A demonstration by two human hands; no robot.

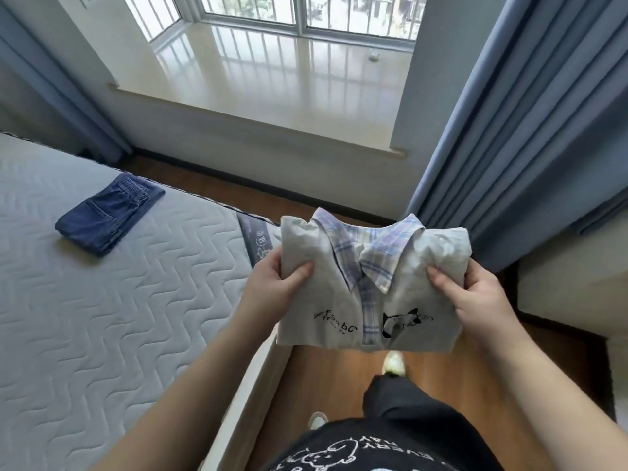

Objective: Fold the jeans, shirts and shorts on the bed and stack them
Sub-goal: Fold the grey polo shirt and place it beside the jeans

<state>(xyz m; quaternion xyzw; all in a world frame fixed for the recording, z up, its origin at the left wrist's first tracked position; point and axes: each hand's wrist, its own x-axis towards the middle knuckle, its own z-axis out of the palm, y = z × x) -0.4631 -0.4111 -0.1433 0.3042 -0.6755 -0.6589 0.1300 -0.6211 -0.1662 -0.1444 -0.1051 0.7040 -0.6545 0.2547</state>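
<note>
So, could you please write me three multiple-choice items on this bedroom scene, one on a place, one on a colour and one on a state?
1. Where do the folded jeans lie?
A. on the mattress
B. on the windowsill
C. on the floor

2. What colour are the curtains?
A. red
B. blue
C. yellow

3. How is the shirt right now?
A. spread flat on the bed
B. hanging from a hook
C. folded and held in both hands

Key: 1 A, the jeans rest on the quilted mattress top. 2 B, both drapes are blue. 3 C, the left hand and right hand grip its sides above the floor.
</note>
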